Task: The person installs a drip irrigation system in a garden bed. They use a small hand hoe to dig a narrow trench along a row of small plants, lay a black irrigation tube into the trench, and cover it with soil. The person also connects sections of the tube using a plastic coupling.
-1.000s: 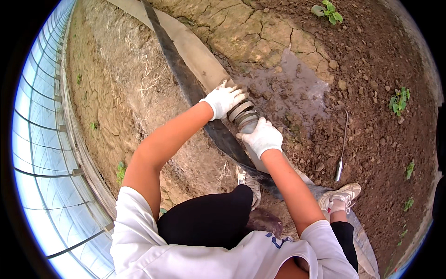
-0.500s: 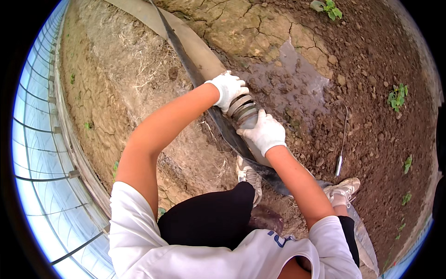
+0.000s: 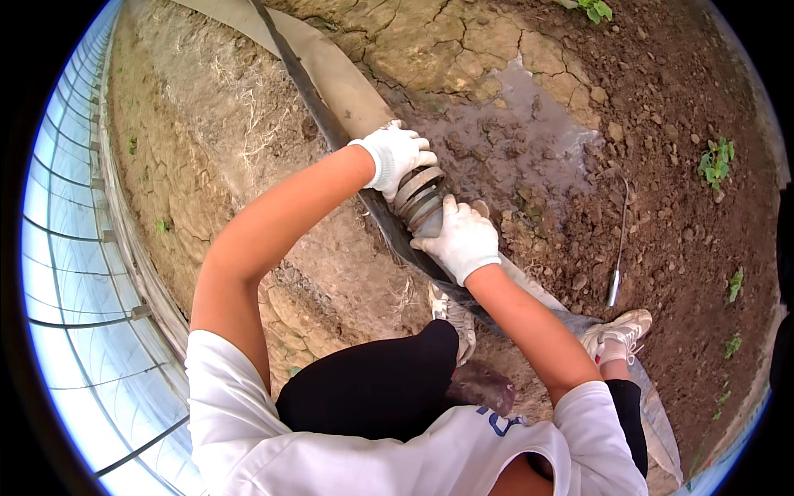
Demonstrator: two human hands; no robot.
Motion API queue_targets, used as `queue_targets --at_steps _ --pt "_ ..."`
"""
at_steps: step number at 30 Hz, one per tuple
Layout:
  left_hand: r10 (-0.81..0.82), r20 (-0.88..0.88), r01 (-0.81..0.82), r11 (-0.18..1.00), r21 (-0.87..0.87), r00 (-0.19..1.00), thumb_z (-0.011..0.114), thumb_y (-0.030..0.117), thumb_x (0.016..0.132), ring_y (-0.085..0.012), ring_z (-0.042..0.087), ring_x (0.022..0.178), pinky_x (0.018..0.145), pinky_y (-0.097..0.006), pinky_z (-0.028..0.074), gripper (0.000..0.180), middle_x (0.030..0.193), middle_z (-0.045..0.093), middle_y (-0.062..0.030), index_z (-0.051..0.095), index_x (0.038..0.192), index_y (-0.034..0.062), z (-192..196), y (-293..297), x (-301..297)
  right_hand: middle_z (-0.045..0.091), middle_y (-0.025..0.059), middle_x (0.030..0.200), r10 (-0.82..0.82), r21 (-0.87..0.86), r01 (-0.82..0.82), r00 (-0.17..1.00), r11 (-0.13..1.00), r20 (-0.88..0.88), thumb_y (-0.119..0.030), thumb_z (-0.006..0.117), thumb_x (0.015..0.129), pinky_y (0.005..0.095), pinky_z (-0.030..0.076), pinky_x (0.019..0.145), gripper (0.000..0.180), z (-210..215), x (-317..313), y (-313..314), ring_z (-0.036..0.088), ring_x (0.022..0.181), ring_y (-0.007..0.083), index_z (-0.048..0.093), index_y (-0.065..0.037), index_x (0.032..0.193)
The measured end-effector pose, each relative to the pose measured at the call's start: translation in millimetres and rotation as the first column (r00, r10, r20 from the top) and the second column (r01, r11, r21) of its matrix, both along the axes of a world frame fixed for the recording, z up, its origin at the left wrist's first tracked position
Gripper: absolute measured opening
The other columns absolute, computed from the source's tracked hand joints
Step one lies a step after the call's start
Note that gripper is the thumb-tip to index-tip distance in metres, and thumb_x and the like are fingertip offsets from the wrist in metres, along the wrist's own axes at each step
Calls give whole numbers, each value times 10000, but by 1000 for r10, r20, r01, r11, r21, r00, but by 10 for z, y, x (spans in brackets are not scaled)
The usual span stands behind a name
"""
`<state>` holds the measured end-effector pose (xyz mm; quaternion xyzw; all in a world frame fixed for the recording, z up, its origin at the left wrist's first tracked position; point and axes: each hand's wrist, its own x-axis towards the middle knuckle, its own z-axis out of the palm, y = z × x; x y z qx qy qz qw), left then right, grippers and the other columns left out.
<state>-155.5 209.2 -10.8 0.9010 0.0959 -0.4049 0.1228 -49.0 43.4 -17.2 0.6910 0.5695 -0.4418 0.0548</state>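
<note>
A ribbed grey pipe coupling [image 3: 420,198] lies slantwise between my two white-gloved hands. My left hand [image 3: 394,157] is wrapped round its far end, where a wide, flat beige hose [image 3: 343,87] meets it. At the near end, my right hand [image 3: 463,238] grips the coupling, thumb on top and fingers mostly hidden on the far side. Below this hand the pale hose [image 3: 529,285] continues toward my foot. A black plastic strip [image 3: 310,99] runs along the left side of the hose and passes beneath my arms.
Wet mud [image 3: 529,124] lies just beyond my hands. To the right, a thin metal tool with a silver handle [image 3: 614,288] rests on tilled soil, with small green plants [image 3: 716,164] farther right. My shoes [image 3: 616,332] straddle the hose. A translucent greenhouse wall [image 3: 74,273] curves along the left.
My hands and the coupling have shifted slightly left, and the hose and black strip have moved left with them. Both hands keep their grip. The whole view has tilted a little.
</note>
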Motion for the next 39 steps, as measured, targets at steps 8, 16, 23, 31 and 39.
queue_targets --at_steps 8,16,23,31,39 --pt "61 56 -61 998 6 997 823 360 506 -232 467 1201 1040 -492 307 836 1236 513 -67 497 1247 149 -226 -145 -106 589 171 1108 -134 -39 138 986 990 99 -586 739 620 370 478 881 850 -56 207 98 596 1042 290 466 -26 1198" --pt "-21 467 -85 975 204 884 794 304 576 -237 371 1302 1079 -530 239 950 1385 389 -94 326 1373 82 -375 -468 -325 584 174 1141 -272 -142 300 943 943 190 -633 726 600 380 490 873 890 -116 450 70 600 1048 297 480 -15 1191" --pt "101 251 -122 990 70 963 837 323 508 -251 447 1216 1019 -417 346 1064 1430 326 -112 306 1396 74 -257 -385 -33 579 194 1153 -336 -193 373 921 908 198 -657 705 601 384 491 871 913 -33 630 22 600 1049 310 477 -13 1206" --pt "-210 338 124 958 257 917 844 366 485 -299 364 1292 1090 -434 273 1043 1453 279 -149 368 1365 73 -614 -366 -107 573 205 1167 -388 -212 413 910 886 147 -664 696 606 399 490 872 922 -112 756 -130 598 1053 322 466 -10 1213" --pt "-39 300 10 995 101 953 846 318 470 -313 351 1298 1085 -444 273 1058 1450 266 -168 345 1374 94 -439 -371 -117 578 184 1147 -469 -126 498 860 858 203 -633 727 596 396 495 865 923 -248 699 2 595 1053 316 443 -17 1223"
